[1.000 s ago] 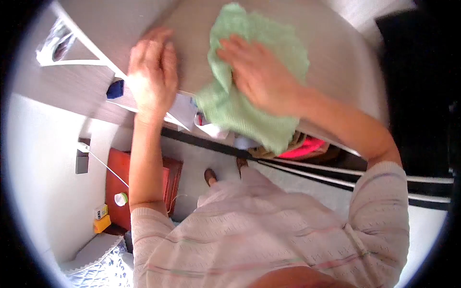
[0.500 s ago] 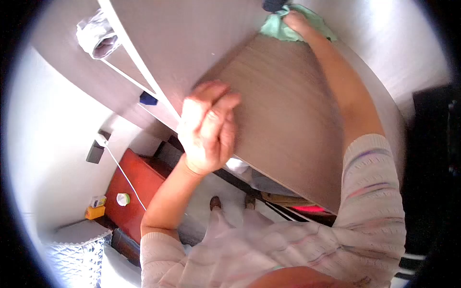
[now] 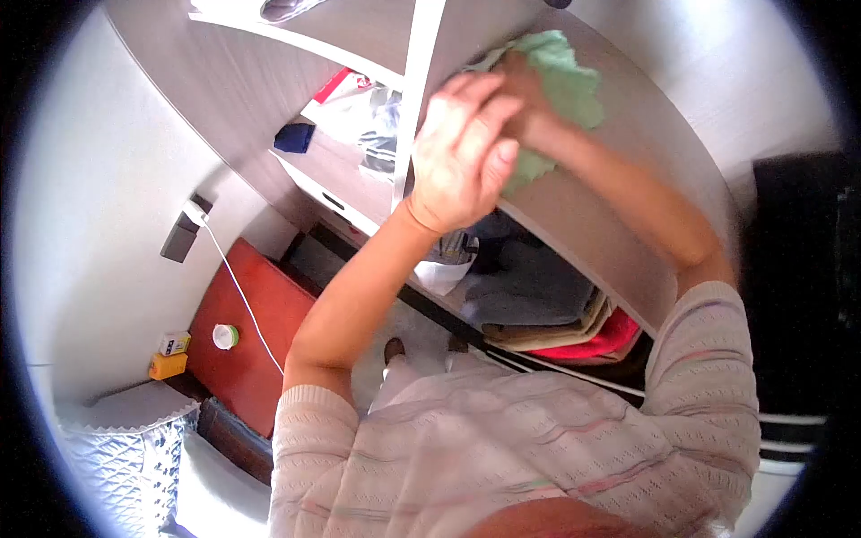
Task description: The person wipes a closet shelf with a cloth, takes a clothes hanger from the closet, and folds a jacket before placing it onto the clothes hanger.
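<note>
A light green cloth (image 3: 569,85) lies spread and rumpled on the wood-grain shelf board (image 3: 619,247). My right hand (image 3: 527,94) presses down on the cloth with its fingers bent into it; motion blurs it, and my left hand partly covers it. In front of it, closer to the camera, my left hand (image 3: 457,148) is raised beside the white front edge of the upright panel (image 3: 417,76). Its fingers are loosely bent and apart, the thumb stands off, and nothing shows in it.
Below the board, folded dark clothes (image 3: 529,278) and a red garment (image 3: 605,336) fill a compartment. Left of the panel are plastic-wrapped items (image 3: 381,130) and a dark blue item (image 3: 294,137). A red-brown surface (image 3: 247,314) holds a small tub (image 3: 225,337); a white cable (image 3: 238,282) crosses it.
My right hand has drawn the cloth from the far corner nearer along the board. My left hand has moved up and right, close to it. The view has shifted, showing more of the lower compartment.
</note>
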The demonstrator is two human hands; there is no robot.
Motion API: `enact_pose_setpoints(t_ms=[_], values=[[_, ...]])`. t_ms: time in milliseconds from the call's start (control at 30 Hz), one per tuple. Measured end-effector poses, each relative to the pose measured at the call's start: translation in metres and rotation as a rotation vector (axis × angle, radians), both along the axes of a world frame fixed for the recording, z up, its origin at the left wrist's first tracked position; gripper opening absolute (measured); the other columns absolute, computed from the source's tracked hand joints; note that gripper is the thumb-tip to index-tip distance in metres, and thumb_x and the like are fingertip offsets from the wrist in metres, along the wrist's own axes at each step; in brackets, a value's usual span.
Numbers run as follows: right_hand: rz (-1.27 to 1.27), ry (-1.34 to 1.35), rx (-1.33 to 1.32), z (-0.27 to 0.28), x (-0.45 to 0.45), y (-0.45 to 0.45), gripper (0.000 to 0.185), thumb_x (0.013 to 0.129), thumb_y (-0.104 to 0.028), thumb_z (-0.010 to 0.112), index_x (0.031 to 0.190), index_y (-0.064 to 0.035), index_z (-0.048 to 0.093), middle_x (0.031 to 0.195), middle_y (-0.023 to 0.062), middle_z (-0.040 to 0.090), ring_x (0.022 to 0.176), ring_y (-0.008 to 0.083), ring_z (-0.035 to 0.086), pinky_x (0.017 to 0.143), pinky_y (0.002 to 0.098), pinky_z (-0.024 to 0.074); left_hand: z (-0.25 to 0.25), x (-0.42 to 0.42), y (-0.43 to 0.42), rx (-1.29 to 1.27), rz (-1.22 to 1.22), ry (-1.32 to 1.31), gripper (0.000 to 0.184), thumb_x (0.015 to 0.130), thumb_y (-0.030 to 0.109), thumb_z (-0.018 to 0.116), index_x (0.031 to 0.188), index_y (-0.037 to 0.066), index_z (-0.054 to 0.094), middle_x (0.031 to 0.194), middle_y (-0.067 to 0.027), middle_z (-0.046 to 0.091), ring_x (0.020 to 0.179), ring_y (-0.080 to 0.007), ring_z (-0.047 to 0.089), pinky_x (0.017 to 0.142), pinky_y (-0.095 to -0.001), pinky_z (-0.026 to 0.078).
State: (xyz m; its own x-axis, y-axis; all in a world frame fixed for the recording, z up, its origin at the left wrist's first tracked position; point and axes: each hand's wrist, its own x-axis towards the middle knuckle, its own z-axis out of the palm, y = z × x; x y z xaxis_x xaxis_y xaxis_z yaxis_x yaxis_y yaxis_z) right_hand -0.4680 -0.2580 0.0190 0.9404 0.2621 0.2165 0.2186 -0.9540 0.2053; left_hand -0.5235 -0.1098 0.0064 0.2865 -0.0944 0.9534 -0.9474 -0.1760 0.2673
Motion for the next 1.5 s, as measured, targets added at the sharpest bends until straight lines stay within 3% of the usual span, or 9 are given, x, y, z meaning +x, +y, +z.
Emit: enact_pose_setpoints(t_ms=[200,433,833,1033,1100,1167,1233,1300,1500], values=[[0.328,-0.063,0.307,0.008,-0.087,0.044,0.058,0.080,-0.026,0.054,0.122,0.0104,0.038,0.131,0.0295,0.032,0.125,0.0411,0.029,0.103,0.0483,0.0234,0.015,-0.018,0.038,-0.168,-0.123,0.038,0.031,0.089,0.021,0.045,0.104,-0.004,0.056,0.114,-0.0200,0.052,0.105,-0.0311,0.050,0.091,-0.0367,0.038],[0.099,0.180,0.200,0.026,-0.189,-0.025,0.057,0.081,-0.021,0.056,0.125,0.0083,0.035,0.136,0.0256,0.027,0.130,0.0392,0.021,0.106,0.0478,0.0192,-0.020,-0.023,0.066,-0.183,-0.105,0.189,0.026,0.092,0.015,0.042,0.101,-0.004,0.057,0.111,-0.0209,0.054,0.101,-0.0284,0.053,0.089,-0.0336,0.039],[0.359,0.102,0.335,0.005,-0.055,0.016,0.056,0.086,-0.033,0.045,0.125,0.0066,0.038,0.134,0.0247,0.032,0.130,0.0347,0.023,0.106,0.0460,0.0189,0.002,0.007,0.038,-0.052,0.010,0.217,0.027,0.094,0.016,0.040,0.103,-0.003,0.057,0.112,-0.0178,0.055,0.106,-0.0265,0.051,0.095,-0.0372,0.037],[-0.129,0.114,0.002,0.003,0.000,-0.196,0.055,0.089,-0.039,0.034,0.127,0.0000,0.038,0.136,0.0185,0.033,0.128,0.0317,0.028,0.104,0.0432,0.0249,0.008,0.038,0.009,0.198,0.050,0.312,0.023,0.091,0.014,0.046,0.106,0.001,0.058,0.113,-0.0146,0.056,0.110,-0.0251,0.049,0.096,-0.0363,0.035],[-0.248,-0.022,0.192,-0.010,0.014,-0.282,0.051,0.088,-0.038,0.038,0.120,0.0002,0.047,0.124,0.0188,0.047,0.116,0.0322,0.043,0.096,0.0383,0.0347,0.006,0.046,0.009,0.386,0.143,0.338,0.024,0.091,0.015,0.047,0.107,0.001,0.058,0.118,-0.0140,0.053,0.113,-0.0254,0.047,0.098,-0.0372,0.034],[-0.212,-0.017,-0.229,-0.040,0.027,-0.321,0.032,0.085,-0.031,0.042,0.102,-0.0112,0.059,0.114,0.0169,0.053,0.107,0.0328,0.050,0.086,0.0454,0.0432,-0.019,0.066,0.053,0.496,0.206,0.349,0.026,0.092,0.017,0.046,0.109,0.002,0.057,0.121,-0.0139,0.051,0.115,-0.0260,0.046,0.099,-0.0383,0.033],[-0.467,-0.032,0.223,-0.045,-0.005,-0.360,0.045,0.094,-0.028,0.035,0.123,0.0041,0.043,0.125,0.0225,0.044,0.114,0.0329,0.044,0.099,0.0399,0.0316,-0.030,0.076,0.073,0.615,0.303,0.331,0.029,0.093,0.022,0.044,0.112,0.003,0.055,0.124,-0.0129,0.049,0.118,-0.0270,0.044,0.100,-0.0408,0.033],[-0.630,0.112,0.716,-0.019,-0.051,-0.361,0.049,0.093,-0.033,0.033,0.124,0.0040,0.043,0.127,0.0222,0.042,0.118,0.0318,0.041,0.101,0.0400,0.0293,-0.043,0.092,0.082,0.669,0.341,0.323,0.031,0.093,0.023,0.041,0.114,0.004,0.053,0.125,-0.0125,0.049,0.119,-0.0277,0.043,0.101,-0.0430,0.032],[-0.928,-0.107,0.228,-0.047,-0.134,-0.492,0.033,0.085,-0.029,0.042,0.100,-0.0090,0.064,0.093,0.0139,0.064,0.088,0.0303,0.060,0.080,0.0378,0.0464,-0.050,0.098,0.068,0.661,0.352,0.394,0.032,0.093,0.022,0.039,0.115,0.002,0.051,0.125,-0.0144,0.048,0.120,-0.0289,0.041,0.100,-0.0431,0.033]])
